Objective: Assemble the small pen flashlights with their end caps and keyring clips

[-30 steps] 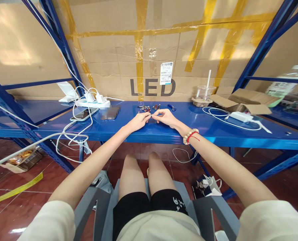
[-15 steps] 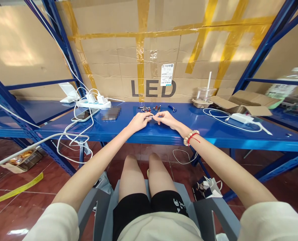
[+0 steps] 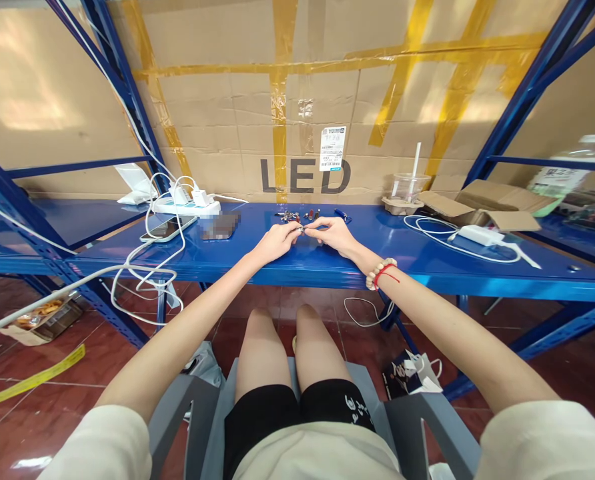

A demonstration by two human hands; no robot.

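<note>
Above the front part of the blue shelf (image 3: 232, 261), my left hand (image 3: 276, 243) and my right hand (image 3: 335, 235) meet at the fingertips. Both are pinched on a small, partly hidden metallic item (image 3: 301, 229) between them, too small to name. Just behind my fingers lie a cluster of small metal and red pieces (image 3: 288, 217) and a couple of small red and dark pieces (image 3: 311, 215). A small blue item (image 3: 343, 216) rests behind my right hand.
On the left are a power strip (image 3: 197, 209), a phone (image 3: 170, 229), white cables and a blurred dark object (image 3: 221, 226). On the right stand a plastic cup (image 3: 408, 187), an open carton (image 3: 497, 200) and a white adapter (image 3: 480, 235). Cardboard rises behind.
My right hand has shifted slightly, its fingers straighter and covering more of the pieces behind. Less of the small item shows between my fingertips. My left hand is nearly unchanged.
</note>
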